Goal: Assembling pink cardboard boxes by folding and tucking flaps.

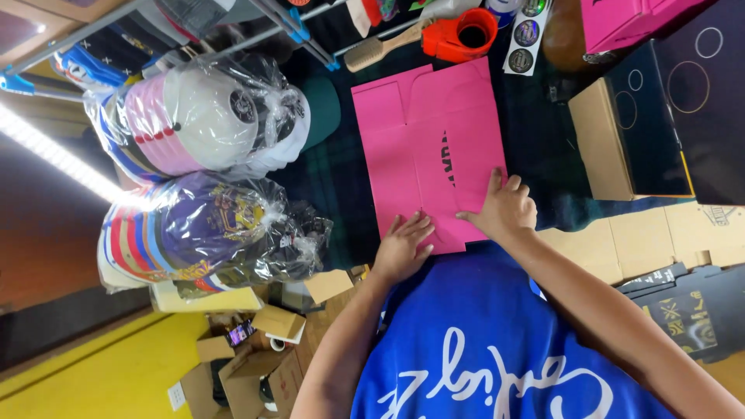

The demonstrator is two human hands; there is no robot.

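Note:
A flat, unfolded pink cardboard box blank (427, 147) with dark print lies on a dark green plaid surface (341, 178). My left hand (402, 248) rests on its near edge, fingers spread and flat on the card. My right hand (506, 208) presses flat on the near right corner of the same blank, fingers apart and pointing away from me. Neither hand grips anything. My blue shirt with white lettering (481, 349) fills the lower middle of the view.
Two clear plastic bags of stacked caps (202, 116) (209, 233) sit at the left. An orange tape dispenser (459, 35), a wooden brush (380, 48) and a strip of round stickers (526, 35) lie beyond the blank. A black box (660, 124) and brown cardboard sheets (644, 240) are at the right. Small open cartons (248, 365) sit lower left.

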